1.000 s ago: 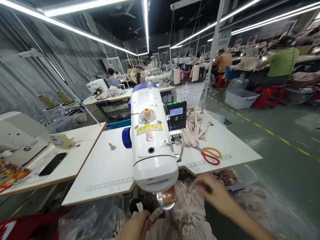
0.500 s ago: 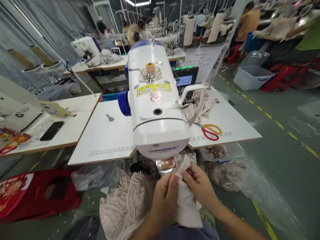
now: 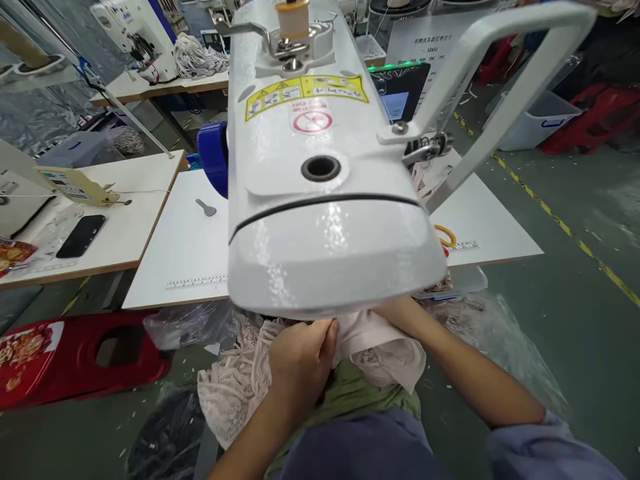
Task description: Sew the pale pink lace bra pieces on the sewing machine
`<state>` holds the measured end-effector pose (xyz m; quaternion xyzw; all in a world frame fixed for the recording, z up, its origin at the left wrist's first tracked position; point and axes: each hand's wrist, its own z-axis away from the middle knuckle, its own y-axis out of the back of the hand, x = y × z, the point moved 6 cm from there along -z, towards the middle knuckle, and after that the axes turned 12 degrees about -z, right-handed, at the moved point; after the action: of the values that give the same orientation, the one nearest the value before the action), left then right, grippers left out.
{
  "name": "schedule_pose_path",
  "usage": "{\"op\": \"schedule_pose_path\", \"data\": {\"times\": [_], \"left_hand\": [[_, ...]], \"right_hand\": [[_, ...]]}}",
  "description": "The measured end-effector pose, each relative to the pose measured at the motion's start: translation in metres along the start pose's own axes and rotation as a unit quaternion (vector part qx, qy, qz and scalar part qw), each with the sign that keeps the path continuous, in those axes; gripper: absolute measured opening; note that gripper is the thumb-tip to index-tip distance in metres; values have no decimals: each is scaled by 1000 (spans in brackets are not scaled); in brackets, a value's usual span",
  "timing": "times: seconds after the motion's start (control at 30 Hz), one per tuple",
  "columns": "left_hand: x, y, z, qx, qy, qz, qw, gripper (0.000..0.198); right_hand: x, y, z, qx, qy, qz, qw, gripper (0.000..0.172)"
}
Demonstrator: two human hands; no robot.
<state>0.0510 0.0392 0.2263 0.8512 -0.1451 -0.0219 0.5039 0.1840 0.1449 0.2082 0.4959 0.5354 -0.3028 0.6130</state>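
The pale cloth (image 3: 387,350) lies right of the left hand (image 3: 303,357) and on the near side of the right hand (image 3: 395,313), with its far edge hidden beneath the white head of the sewing machine (image 3: 330,257). What shows of it runs longest from left to right, and its right end droops near, in a loose fold with a patch of lace. The left hand is at its left end, fingers curled into a fist and thumb against the edge, seemingly gripping it. The right hand reaches in from the right, above the cloth; the machine head covers its fingers, so whether they grip or lie loose I can't make out. Both hands are close to the cloth, the left at its side, the right over its far part.

Just left of the left hand is a heap of lace garments (image 3: 237,383). Nearer than the cloth is green fabric (image 3: 347,393) over the lap. Farther out, the white table (image 3: 173,230) spreads to both sides, with orange-handled scissors (image 3: 447,235) partly showing at right.
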Motion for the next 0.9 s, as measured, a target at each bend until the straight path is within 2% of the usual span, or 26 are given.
{"op": "schedule_pose_path", "data": {"times": [0.17, 0.33, 0.63, 0.9], "left_hand": [[-6, -3, 1, -23, -7, -29, 999, 36], [-9, -7, 4, -43, -10, -40, 998, 31], [-11, -7, 4, -45, -22, -53, 997, 32], [-26, 0, 11, 6, -19, -26, 999, 34]], "right_hand": [[7, -2, -8, 6, 8, 46, 999, 5], [14, -5, -10, 5, 2, 37, 999, 9], [7, -3, -9, 15, -5, 22, 1000, 10], [5, -6, -4, 29, -17, 20, 999, 15]]}}
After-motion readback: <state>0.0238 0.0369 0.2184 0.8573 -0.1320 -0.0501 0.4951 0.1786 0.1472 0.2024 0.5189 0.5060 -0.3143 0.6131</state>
